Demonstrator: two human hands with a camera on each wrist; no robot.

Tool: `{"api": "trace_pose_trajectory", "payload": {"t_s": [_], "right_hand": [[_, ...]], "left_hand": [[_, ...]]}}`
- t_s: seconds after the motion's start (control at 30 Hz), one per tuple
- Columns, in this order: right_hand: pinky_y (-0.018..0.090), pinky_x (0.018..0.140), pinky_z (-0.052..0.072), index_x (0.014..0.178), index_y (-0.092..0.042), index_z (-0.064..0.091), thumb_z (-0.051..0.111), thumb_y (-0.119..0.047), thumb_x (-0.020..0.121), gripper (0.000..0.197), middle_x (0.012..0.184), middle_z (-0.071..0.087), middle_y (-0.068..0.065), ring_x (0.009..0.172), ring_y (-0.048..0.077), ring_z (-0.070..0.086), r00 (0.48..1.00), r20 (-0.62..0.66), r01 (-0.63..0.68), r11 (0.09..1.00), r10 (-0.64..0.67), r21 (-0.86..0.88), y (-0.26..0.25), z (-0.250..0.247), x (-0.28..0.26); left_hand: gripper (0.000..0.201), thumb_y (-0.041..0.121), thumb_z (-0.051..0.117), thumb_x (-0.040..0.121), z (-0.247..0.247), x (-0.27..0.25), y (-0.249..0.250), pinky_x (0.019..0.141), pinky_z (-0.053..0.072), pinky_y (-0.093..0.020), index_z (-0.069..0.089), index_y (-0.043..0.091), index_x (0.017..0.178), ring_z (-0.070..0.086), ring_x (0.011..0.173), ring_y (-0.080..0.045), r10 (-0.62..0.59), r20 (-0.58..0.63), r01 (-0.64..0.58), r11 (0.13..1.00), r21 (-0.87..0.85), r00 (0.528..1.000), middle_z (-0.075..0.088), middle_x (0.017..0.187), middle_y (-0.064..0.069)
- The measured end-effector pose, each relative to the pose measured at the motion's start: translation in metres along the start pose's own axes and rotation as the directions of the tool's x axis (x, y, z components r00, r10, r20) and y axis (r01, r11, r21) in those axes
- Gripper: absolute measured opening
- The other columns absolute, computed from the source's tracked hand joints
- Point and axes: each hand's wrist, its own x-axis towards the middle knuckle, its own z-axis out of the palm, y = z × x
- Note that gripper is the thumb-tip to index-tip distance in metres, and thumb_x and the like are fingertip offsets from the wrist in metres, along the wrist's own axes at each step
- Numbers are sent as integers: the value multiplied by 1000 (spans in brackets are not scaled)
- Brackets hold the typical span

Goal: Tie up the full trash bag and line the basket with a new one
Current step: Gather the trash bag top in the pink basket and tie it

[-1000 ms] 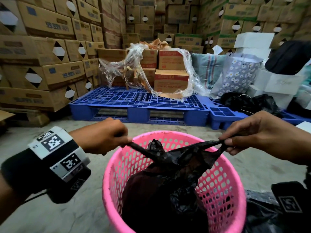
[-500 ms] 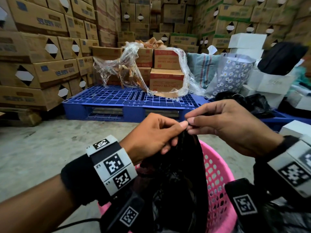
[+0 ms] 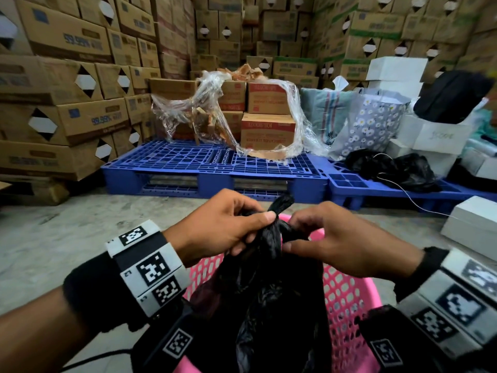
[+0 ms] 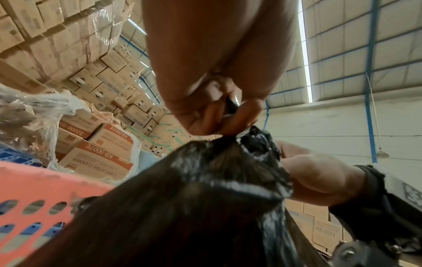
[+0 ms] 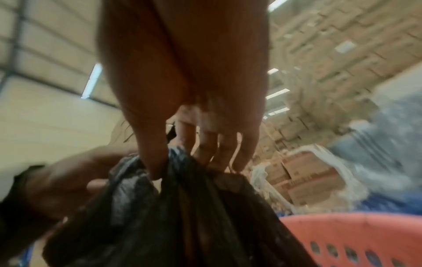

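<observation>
A full black trash bag (image 3: 266, 300) stands in a pink perforated basket (image 3: 347, 297) low in the head view. Its top is gathered into a twisted neck, with one black end (image 3: 281, 204) poking up. My left hand (image 3: 228, 227) pinches the neck from the left, thumb on top. My right hand (image 3: 322, 238) grips the neck from the right, fingers curled into the plastic. The left wrist view shows the left hand (image 4: 219, 119) pinching the bag (image 4: 205, 198) at its knot. In the blurred right wrist view the right hand (image 5: 189, 159) holds the bag (image 5: 182, 216) over the basket (image 5: 365, 234).
A blue plastic pallet (image 3: 215, 168) lies just beyond the basket, carrying red-labelled boxes (image 3: 269, 130) and loose clear wrap (image 3: 204, 103). Cardboard cartons (image 3: 64, 84) are stacked high at left and behind. White boxes (image 3: 473, 224) and a loose black bag (image 3: 395, 168) lie at right. Concrete floor (image 3: 67, 232) shows at left.
A second ago my hands pulled two bag ends wide apart over the basket. They came together above it, and now both work the gathered neck close together.
</observation>
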Motion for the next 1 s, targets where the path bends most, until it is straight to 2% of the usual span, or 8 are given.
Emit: {"api": "trace_pose_trajectory", "payload": {"t_s": [0.07, 0.2, 0.33, 0.43, 0.53, 0.67, 0.8, 1.0], "right_hand": [[40, 74, 52, 69, -19, 63, 71, -18, 80, 14, 85, 70, 7, 77, 12, 62, 989, -113, 79, 990, -92, -116, 0, 1, 0], [24, 97, 43, 81, -20, 68, 66, -14, 79, 7, 137, 54, -3, 119, 6, 54, 951, -109, 254, 931, -290, -262, -1, 5, -6], [20, 76, 50, 84, -16, 70, 61, -9, 78, 13, 90, 74, -4, 85, 3, 66, 959, -110, 250, 961, -263, -117, 2, 6, -3], [19, 68, 49, 80, -11, 71, 58, -10, 79, 13, 79, 74, 3, 74, 7, 67, 983, -115, 146, 989, -141, 36, 5, 6, 0], [31, 67, 51, 79, -8, 68, 58, 3, 84, 16, 78, 74, 10, 70, 12, 66, 996, -72, 69, 986, -58, 152, 6, 6, 2], [31, 73, 53, 81, -17, 67, 63, -8, 79, 11, 79, 71, -3, 76, 9, 65, 974, -167, 131, 983, -152, -131, 7, 7, 0], [39, 57, 50, 67, -17, 60, 69, -23, 76, 14, 62, 64, 2, 55, 11, 57, 949, -295, 117, 993, -109, 8, 1, 1, -8], [32, 47, 38, 60, -7, 60, 61, -35, 86, 38, 52, 57, 2, 47, 9, 48, 994, -78, 88, 989, -79, 119, -5, 12, -10]], "left_hand": [[35, 20, 57, 89, -1, 1, -5, 39, 25, -23, 60, 11, 55, 34, 34, -14, -109, 18, 109, 994, -22, 994, 44, 45, 0], [34, 19, 59, 87, -1, 1, -9, 37, 22, -21, 57, 9, 55, 31, 33, -11, -220, 100, 226, 973, -56, 970, 42, 44, 0], [23, 20, 59, 88, 3, -3, -7, 44, 39, -28, 67, -1, 81, 46, 33, -13, -113, 45, 107, 986, 126, 993, 55, 50, -3], [16, 18, 56, 89, 8, -7, -2, 48, 49, -31, 63, 18, 104, 58, 39, -19, 47, -8, -43, 963, 267, 999, 60, 55, -4], [15, 18, 52, 92, 8, -9, -1, 46, 46, -26, 64, 13, 97, 56, 41, -19, 61, 93, -90, 935, 344, 994, 58, 57, -3], [17, 13, 48, 93, 5, -5, -5, 46, 35, -27, 59, 3, 84, 45, 40, -15, -57, 174, 42, 995, 87, 983, 52, 53, -1], [15, 11, 48, 92, 0, -2, -9, 44, 35, -22, 60, 7, 84, 47, 39, -13, -36, 122, 47, 994, -95, 992, 55, 53, 0], [17, 12, 46, 93, 5, -3, -7, 47, 34, -24, 59, 1, 91, 51, 45, -15, 29, 125, -14, 992, -125, 992, 57, 57, -3]]}}
